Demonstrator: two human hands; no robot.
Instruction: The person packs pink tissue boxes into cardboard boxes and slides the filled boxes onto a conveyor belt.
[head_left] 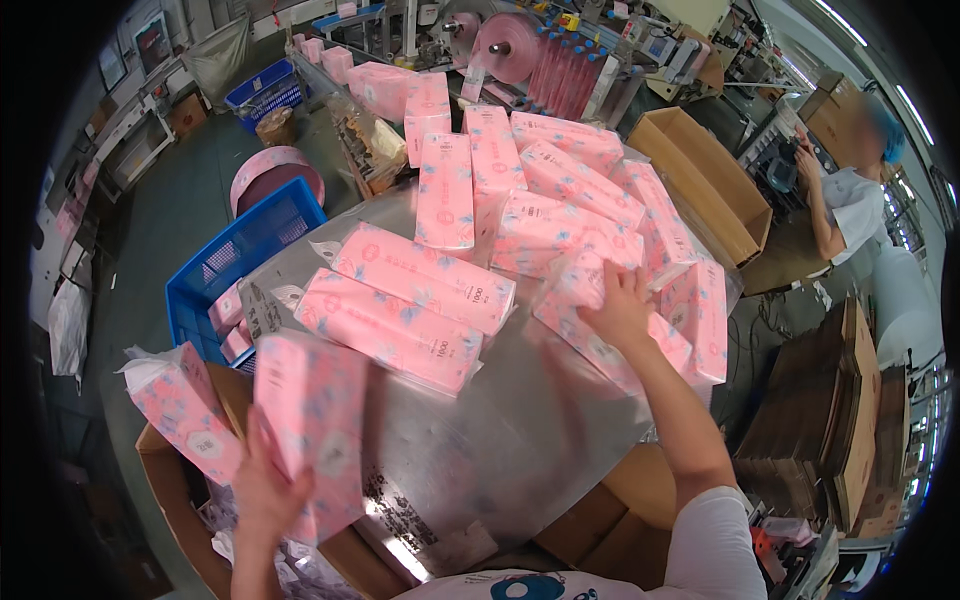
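at the frame's lower left, the left hand grasps a pink, flower-printed, oblong plastic-wrapped pack; right of centre, the right hand lies on a matching pink pack, grip unclear. broad, even pressure should prevent crumpling.

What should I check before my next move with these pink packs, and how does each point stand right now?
1. Left hand has a pack: ok; it grips the blurred pink pack.
2. Right hand touches a pack: ok; it rests on a patterned pack in the pile.
3. Right hand's grip is firm: cannot tell; the underside is hidden.
4. Opening of the lower-left cardboard box is unobstructed: not ok; a tilted pack overlaps it.
5. Pile is lined up: not ok; packs lie at differing angles on the metal table.
6. Co-worker is away from your hands: ok; beyond the table, at right.
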